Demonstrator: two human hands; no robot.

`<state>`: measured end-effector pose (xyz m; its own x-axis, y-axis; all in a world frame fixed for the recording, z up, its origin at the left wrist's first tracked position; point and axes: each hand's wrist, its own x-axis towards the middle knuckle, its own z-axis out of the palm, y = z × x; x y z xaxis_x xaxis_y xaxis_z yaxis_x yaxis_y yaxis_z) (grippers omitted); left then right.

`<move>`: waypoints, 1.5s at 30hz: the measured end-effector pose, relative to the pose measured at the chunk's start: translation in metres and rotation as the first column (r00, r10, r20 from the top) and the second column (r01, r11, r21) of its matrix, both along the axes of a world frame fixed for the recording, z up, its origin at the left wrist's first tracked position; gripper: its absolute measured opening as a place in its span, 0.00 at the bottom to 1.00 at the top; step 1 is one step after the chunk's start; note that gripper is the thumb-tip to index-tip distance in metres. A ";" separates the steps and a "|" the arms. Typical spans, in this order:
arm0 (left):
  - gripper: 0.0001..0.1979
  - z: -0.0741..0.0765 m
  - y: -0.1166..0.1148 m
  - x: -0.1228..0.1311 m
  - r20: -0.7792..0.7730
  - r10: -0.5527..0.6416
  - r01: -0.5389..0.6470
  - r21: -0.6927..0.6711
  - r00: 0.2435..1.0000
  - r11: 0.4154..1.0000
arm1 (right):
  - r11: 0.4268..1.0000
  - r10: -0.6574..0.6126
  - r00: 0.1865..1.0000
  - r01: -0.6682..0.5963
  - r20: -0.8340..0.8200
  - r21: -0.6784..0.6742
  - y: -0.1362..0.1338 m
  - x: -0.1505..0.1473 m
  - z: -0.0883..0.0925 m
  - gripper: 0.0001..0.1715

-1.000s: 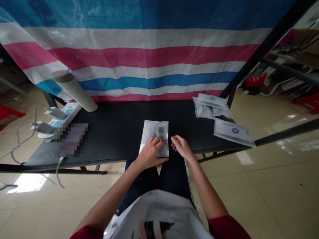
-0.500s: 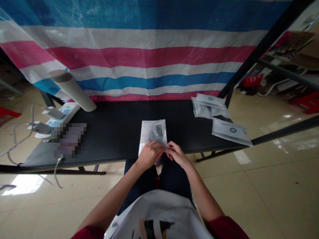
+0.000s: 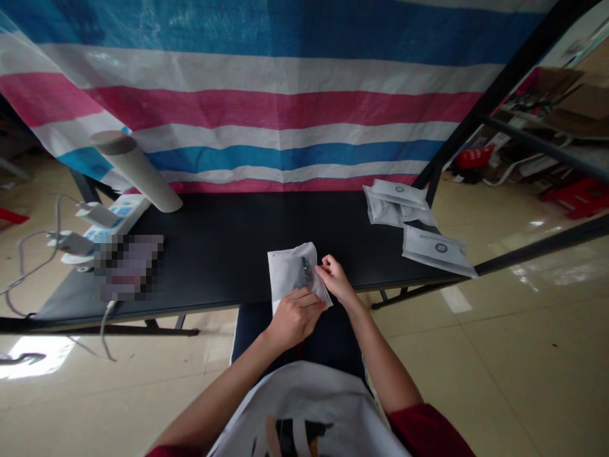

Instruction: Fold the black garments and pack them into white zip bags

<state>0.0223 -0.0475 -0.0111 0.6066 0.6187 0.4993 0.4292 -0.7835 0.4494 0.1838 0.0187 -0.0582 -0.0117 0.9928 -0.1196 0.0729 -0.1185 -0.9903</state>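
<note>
A white, frosted plastic pouch (image 3: 288, 270) lies tilted at the table's front edge, with something dark showing through its right half. My left hand (image 3: 297, 317) is closed on the pouch's near edge, its fingers bent over the plastic. At the pouch's right edge, my right hand (image 3: 334, 279) is pinched, thumb and fingers together on the rim. What the dark content is cannot be made out.
On the black table (image 3: 228, 247), several similar pouches (image 3: 397, 193) lie at the right, one pouch (image 3: 440, 249) nearer. A light cylinder (image 3: 143, 174), a power strip (image 3: 126, 219) and a blurred-out phone (image 3: 130, 266) are left. A striped sheet (image 3: 285, 108) hangs behind.
The pouch has turned slightly and moved nearer to me. My left hand has moved down along it, and my right hand has shifted a little up its right edge, away from the left.
</note>
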 end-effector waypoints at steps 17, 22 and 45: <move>0.10 -0.004 0.003 -0.017 0.118 0.069 -0.029 -0.309 0.991 0.951 | 0.963 0.262 0.961 -0.254 0.087 -0.087 0.016 0.017 -0.002 0.22; 0.11 0.005 0.021 -0.029 0.084 0.056 -0.028 -0.308 0.995 0.951 | 0.999 0.028 0.976 -0.034 0.216 0.025 0.025 0.053 -0.009 0.24; 0.26 -0.047 0.116 -0.138 -0.317 0.587 -0.590 0.098 0.745 0.802 | 0.655 -0.632 -0.015 0.523 0.775 0.545 0.026 0.261 0.034 0.27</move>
<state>-0.1159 0.0681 -0.0579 0.2426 0.9088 0.3395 0.9218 -0.3250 0.2112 0.4449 0.0450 -0.0238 0.6210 0.6086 0.4940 0.7811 -0.5330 -0.3253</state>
